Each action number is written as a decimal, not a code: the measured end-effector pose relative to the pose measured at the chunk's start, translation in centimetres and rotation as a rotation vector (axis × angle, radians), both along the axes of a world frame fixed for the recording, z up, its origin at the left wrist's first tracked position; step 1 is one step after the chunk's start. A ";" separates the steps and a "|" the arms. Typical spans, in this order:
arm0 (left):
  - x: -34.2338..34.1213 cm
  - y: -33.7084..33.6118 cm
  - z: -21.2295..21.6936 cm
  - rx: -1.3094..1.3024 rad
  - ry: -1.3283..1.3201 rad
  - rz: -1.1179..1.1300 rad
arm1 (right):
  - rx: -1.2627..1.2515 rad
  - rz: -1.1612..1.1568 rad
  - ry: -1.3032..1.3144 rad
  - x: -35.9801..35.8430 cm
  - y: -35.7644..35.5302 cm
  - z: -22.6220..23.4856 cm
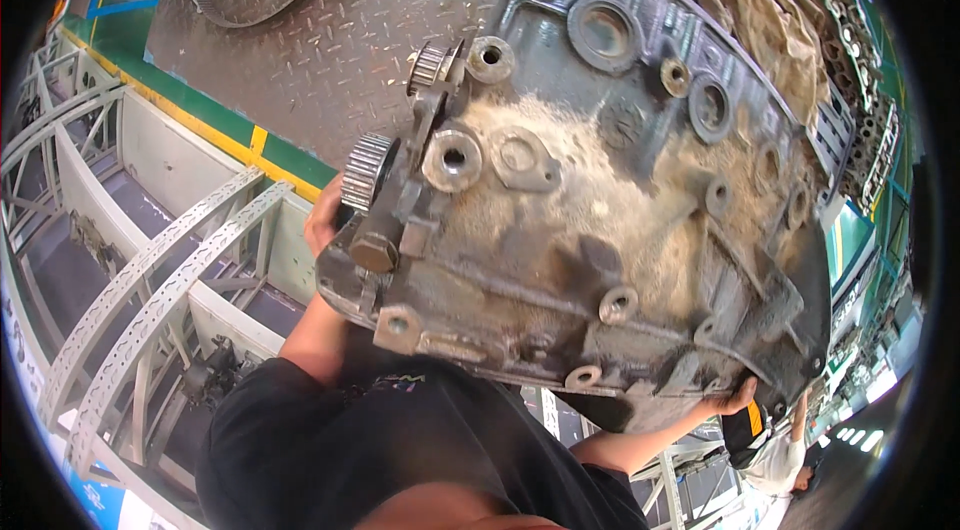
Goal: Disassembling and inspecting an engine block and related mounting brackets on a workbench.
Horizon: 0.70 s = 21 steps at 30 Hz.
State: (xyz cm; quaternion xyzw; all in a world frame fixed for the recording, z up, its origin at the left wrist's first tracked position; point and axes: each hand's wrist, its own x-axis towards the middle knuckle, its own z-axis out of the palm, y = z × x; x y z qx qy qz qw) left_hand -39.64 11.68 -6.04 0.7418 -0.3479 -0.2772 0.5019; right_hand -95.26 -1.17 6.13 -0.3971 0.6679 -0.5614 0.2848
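Observation:
A large, dirty metal engine block [560, 230] fills the middle of the picture, tilted, with sandy grime over its side. On its left end sit a toothed pulley [368, 173], a smaller toothed pulley [432, 68] and a hex bolt [374, 248]. My left hand [322, 218] is closed around that end, beside the larger pulley, partly hidden by the block. Under the near right corner, my right hand [736, 398] grips the lower edge; most of its fingers are out of sight. Whether the block's far side rests on anything cannot be made out.
A steel tread-plate surface [300, 80] with a yellow-and-green edge lies beyond, bearing a toothed ring [272, 10]. Pale metal frames [160, 280] stand at left. A brown cloth [765, 30] and piled metal parts [860, 80] are at far right. Another person [775, 465] is at lower right.

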 end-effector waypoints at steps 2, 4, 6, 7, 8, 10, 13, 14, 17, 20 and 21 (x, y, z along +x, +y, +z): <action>0.1 -0.1 0.4 -0.117 -0.034 -0.014 | 0.005 -0.022 0.011 0.7 0.2 0.4; 0.3 -0.3 1.2 -0.096 -0.052 -0.050 | 0.001 -0.056 0.040 1.3 0.6 0.8; 0.7 -1.2 1.5 -0.066 -0.015 -0.119 | 0.008 -0.077 0.066 1.8 1.1 1.2; 1.0 -1.7 1.7 -0.010 0.000 -0.152 | 0.016 -0.089 0.076 2.1 1.4 1.4; 0.8 -2.2 2.0 -0.035 0.007 -0.083 | 0.019 -0.162 0.154 2.4 1.6 1.5; 1.4 -3.8 2.4 0.002 -0.073 -0.055 | 0.040 -0.132 0.107 3.2 2.1 1.7; 3.3 -6.6 3.2 -0.168 -0.087 -0.201 | 0.058 -0.169 0.125 4.7 3.3 1.8; 3.9 -7.4 3.6 -0.152 -0.137 -0.210 | 0.061 -0.181 0.127 5.2 3.9 1.8; 5.7 -10.0 4.0 -0.088 -0.310 -0.361 | 0.070 -0.218 0.113 6.4 5.4 1.8; 6.8 -12.2 4.3 -0.183 -0.314 -0.401 | 0.083 -0.256 0.050 6.9 6.0 1.7; 6.4 -12.4 4.5 -0.145 -0.300 -0.379 | 0.082 -0.241 0.030 6.7 5.6 1.6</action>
